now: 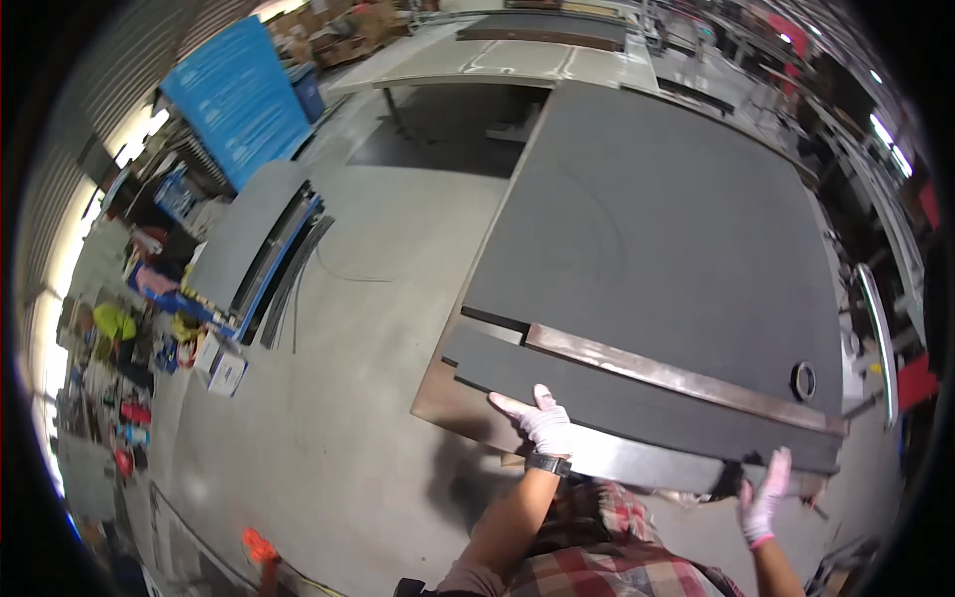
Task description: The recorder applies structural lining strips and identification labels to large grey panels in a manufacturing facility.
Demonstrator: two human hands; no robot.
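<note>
My left hand [542,423], in a white and pink glove, lies with fingers spread at the near edge of a dark grey strip [597,398]. My right hand [764,499], gloved alike, is at the strip's near right end with its fingers stretched out. Neither hand is wrapped round anything. Behind the strip, a long flat metal bar [686,378] lies crosswise on a large dark grey sheet [657,219]. A tape-like ring [804,381] rests near the bar's right end. Along the front, bare shiny table metal [627,458] shows between my hands.
A blue panel [239,99] stands at the far left. Dark strips [293,269] lie on the floor beside a blue-edged rack [274,264]. A white box [221,365] sits nearby. Another person in yellow-green [114,323] is at the left. A second table [507,65] stands beyond.
</note>
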